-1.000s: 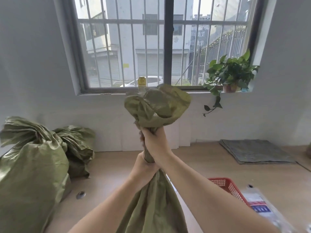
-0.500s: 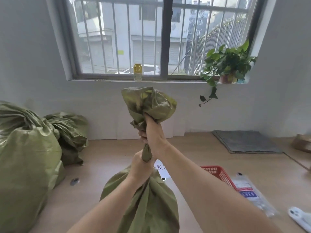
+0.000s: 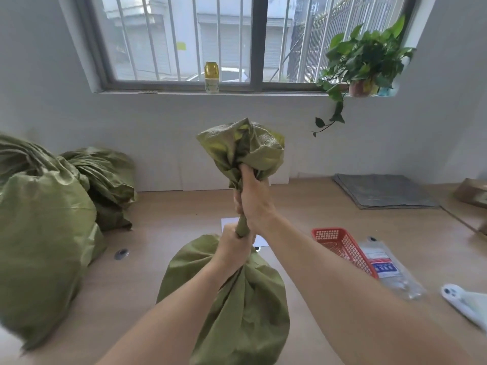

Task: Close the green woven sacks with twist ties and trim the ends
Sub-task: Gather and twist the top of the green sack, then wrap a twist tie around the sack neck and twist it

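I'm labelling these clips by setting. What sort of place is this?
Probably a plain packing or storage room: filled green woven sacks on a bare wooden floor, a barred window facing a street, and a red plastic mesh basket of supplies.

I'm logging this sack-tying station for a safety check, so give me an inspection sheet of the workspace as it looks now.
Surface: wooden floor, mostly bare.
Job's things: green sack in front, neck twisted into a rope, mouth bunched above; no tie seen on it. Two more sacks at left.
Clutter: red basket, clear plastic packet beside it, white object at right, grey mat.
Grippers: left hand grips the low neck; right hand grips above it.
Cables: nothing seen.
Surroundings: barred window, yellow bottle and potted plant on the sill.
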